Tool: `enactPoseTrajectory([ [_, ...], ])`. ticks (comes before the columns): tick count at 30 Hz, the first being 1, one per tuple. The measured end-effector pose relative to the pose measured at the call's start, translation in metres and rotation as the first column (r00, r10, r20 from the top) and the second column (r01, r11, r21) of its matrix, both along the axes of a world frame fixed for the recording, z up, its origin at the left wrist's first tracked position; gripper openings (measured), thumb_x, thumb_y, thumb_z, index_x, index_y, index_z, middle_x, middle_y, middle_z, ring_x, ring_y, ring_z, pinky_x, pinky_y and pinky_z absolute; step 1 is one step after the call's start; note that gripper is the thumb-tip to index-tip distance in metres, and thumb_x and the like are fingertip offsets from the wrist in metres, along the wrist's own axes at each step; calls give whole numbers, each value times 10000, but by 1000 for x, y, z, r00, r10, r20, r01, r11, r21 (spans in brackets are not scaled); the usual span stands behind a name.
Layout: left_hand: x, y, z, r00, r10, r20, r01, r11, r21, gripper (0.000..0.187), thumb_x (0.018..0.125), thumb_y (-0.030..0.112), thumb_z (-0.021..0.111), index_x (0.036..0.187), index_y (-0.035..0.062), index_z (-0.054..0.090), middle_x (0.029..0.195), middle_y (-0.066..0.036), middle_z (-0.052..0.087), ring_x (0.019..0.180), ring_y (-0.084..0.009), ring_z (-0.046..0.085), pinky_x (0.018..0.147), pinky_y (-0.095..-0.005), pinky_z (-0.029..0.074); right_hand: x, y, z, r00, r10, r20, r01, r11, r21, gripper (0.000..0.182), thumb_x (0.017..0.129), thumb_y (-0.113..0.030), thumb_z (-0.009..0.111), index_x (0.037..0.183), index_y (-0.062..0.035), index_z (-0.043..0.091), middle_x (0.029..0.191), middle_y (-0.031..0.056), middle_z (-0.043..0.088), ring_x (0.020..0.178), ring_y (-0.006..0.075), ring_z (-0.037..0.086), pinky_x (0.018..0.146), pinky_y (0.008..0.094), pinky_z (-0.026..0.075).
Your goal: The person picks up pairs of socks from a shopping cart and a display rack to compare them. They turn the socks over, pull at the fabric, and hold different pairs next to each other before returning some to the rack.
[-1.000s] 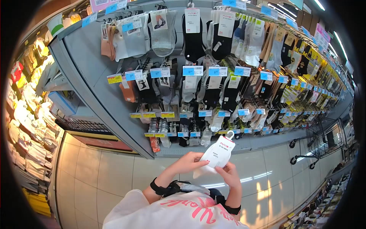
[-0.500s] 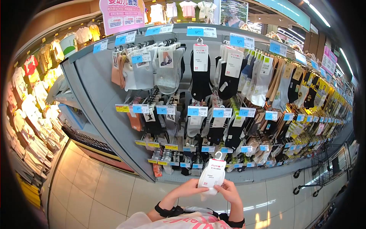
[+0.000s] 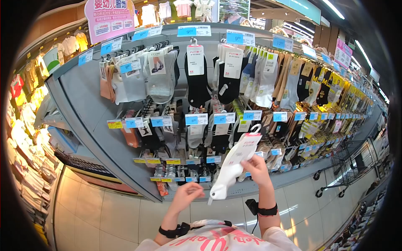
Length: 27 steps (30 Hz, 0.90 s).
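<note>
A pair of white socks [image 3: 228, 173] on a white hook hanger with a card header tilts in front of the rack. My right hand [image 3: 256, 168] grips the pack by its right edge, near the card. Left of the socks' lower end, my left hand [image 3: 188, 195] is off the pack, its fingers bent and drawn together with nothing visible in them. Black socks [image 3: 198, 83] with a similar card hang on the rack above, beside another black pair [image 3: 229, 85] with a card.
A grey shelf panel [image 3: 83, 104] edges the sock rack on the left. Children's clothes [image 3: 33, 125] hang at the far left. A black shopping cart [image 3: 349, 165] stands at the right on the tiled floor [image 3: 121, 217]. Blue price tags [image 3: 194, 31] line the rack.
My left hand has let go of the sock pack and moved left. My right hand has raised the pack and tilted it. The view has shifted, so the rack appears further left.
</note>
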State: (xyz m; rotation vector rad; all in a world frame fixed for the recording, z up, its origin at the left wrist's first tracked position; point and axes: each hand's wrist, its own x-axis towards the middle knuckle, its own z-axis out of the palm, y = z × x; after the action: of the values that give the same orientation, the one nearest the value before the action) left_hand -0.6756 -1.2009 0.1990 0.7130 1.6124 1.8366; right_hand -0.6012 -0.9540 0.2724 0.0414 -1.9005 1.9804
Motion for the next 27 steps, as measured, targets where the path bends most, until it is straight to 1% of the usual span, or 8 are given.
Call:
enactPoseTrajectory([
  [1, -4, -7, -1, 993, 99, 56, -102, 994, 41, 114, 791, 75, 547, 871, -6, 541, 774, -75, 595, 702, -112, 576, 630, -225, 455, -3, 8, 7, 999, -26, -35, 27, 998, 50, 228, 800, -68, 520, 1014, 10, 525, 884, 31, 576, 738, 67, 520, 617, 205, 425],
  [2, -6, -14, -2, 994, 92, 56, -95, 994, 52, 114, 791, 75, 547, 871, -6, 541, 774, -75, 595, 702, -112, 576, 630, -225, 455, -10, 14, 11, 995, -86, -56, 88, 996, 25, 230, 800, -70, 518, 1015, 12, 524, 882, 29, 576, 731, 63, 515, 607, 197, 417],
  [4, -11, -30, -5, 959, 279, 40, -280, 960, 16, 105, 796, 92, 531, 845, 0, 548, 697, -81, 592, 635, -132, 580, 580, -228, 455, -20, 24, 27, 987, -128, -100, 133, 990, 42, 235, 804, -86, 517, 1015, 16, 521, 873, 39, 577, 721, 70, 528, 596, 202, 434],
  [7, -13, -53, -17, 933, 350, 81, -353, 935, 23, 117, 801, 107, 522, 841, 0, 550, 671, -66, 585, 613, -117, 566, 556, -215, 442, -40, 37, 44, 976, -164, -141, 172, 984, 48, 243, 812, -108, 511, 1020, 18, 513, 872, 57, 579, 718, 80, 546, 583, 207, 452],
  [12, -10, -78, -27, 919, 388, 77, -389, 921, 5, 128, 819, 109, 492, 839, -3, 553, 663, -65, 589, 582, -101, 555, 544, -200, 438, -67, 50, 65, 958, -230, -171, 233, 973, -4, 257, 814, -117, 510, 1034, 15, 501, 876, 59, 580, 719, 80, 551, 564, 192, 451],
  [15, -12, -90, -32, 896, 437, 85, -439, 899, 3, 129, 826, 113, 482, 841, 5, 551, 653, -61, 586, 579, -101, 557, 539, -200, 436, -75, 55, 71, 955, -255, -150, 268, 960, 75, 256, 823, -134, 489, 1045, -5, 494, 864, 48, 586, 730, 88, 577, 580, 213, 489],
  [17, -12, -95, -37, 880, 461, 111, -467, 884, 28, 125, 827, 116, 480, 844, 11, 546, 646, -60, 585, 576, -102, 557, 537, -201, 436, -75, 57, 73, 950, -287, -120, 303, 942, 147, 273, 808, -116, 510, 1054, 1, 498, 838, 27, 586, 672, 47, 536, 504, 167, 424],
  [27, -14, -122, -39, 857, 507, 88, -505, 862, -50, 138, 831, 130, 466, 856, 14, 536, 624, -48, 558, 564, -107, 541, 534, -212, 429, -81, 38, 86, 958, -279, -69, 288, 929, 232, 256, 813, -114, 498, 1042, 0, 495, 837, 25, 589, 669, 46, 535, 490, 170, 423],
])
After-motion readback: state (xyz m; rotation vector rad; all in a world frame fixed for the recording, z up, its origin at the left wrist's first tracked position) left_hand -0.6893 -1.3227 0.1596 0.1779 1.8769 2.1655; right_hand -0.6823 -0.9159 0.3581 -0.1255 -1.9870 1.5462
